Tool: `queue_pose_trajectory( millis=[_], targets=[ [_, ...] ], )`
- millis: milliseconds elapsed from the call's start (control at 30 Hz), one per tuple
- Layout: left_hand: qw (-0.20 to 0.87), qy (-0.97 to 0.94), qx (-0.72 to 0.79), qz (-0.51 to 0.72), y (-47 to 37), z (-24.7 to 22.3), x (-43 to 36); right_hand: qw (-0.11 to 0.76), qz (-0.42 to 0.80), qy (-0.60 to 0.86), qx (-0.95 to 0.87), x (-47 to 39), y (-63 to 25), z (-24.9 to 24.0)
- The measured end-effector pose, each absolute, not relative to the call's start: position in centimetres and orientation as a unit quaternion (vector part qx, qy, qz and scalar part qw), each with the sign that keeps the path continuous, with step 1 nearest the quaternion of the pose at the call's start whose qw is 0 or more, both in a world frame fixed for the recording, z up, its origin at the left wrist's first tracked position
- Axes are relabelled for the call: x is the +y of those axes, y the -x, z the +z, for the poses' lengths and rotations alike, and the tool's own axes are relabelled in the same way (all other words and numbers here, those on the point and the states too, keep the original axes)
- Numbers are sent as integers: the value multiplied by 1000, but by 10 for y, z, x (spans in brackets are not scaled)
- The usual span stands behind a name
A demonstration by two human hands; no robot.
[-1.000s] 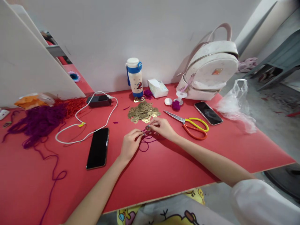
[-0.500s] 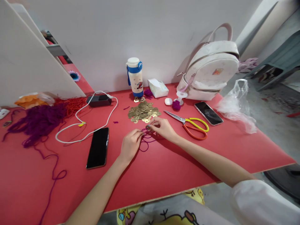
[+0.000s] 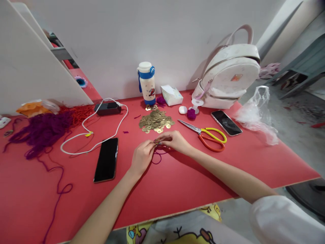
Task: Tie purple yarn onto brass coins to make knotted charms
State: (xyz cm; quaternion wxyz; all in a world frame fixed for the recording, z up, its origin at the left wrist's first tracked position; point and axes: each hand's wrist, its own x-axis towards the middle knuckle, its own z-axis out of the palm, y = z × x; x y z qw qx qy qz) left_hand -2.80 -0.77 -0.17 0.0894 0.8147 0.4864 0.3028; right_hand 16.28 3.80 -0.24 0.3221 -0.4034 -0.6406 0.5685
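My left hand (image 3: 143,154) is closed, pinching purple cord (image 3: 157,158) whose loops hang onto the red table below. Fingertip to fingertip with it, my right hand (image 3: 175,141) is closed on a small brass coin, mostly hidden by the fingers. Just beyond both hands lies a heap of brass coins (image 3: 156,120) with holes in their centres. Scissors (image 3: 203,133) with one yellow and one orange handle rest to the right of my right hand.
A black phone (image 3: 106,161) and a white cable (image 3: 76,154) lie left, near purple yarn (image 3: 48,132). Behind the coins stand a bottle (image 3: 148,86) and a tissue pack (image 3: 172,96). A white backpack (image 3: 228,78), a second phone (image 3: 225,122) and a plastic bag (image 3: 256,115) are right.
My right hand has moved slightly left and down, bringing the coin against the fingertips of my left hand. The left hand has barely moved.
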Motion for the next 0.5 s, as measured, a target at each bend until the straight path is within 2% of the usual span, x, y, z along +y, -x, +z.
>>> queue_pose_trajectory(
  millis=[500],
  targets=[
    [128, -802, 490, 318, 26, 1, -9, 323, 524, 418, -669, 41, -164, -1]
  ],
)
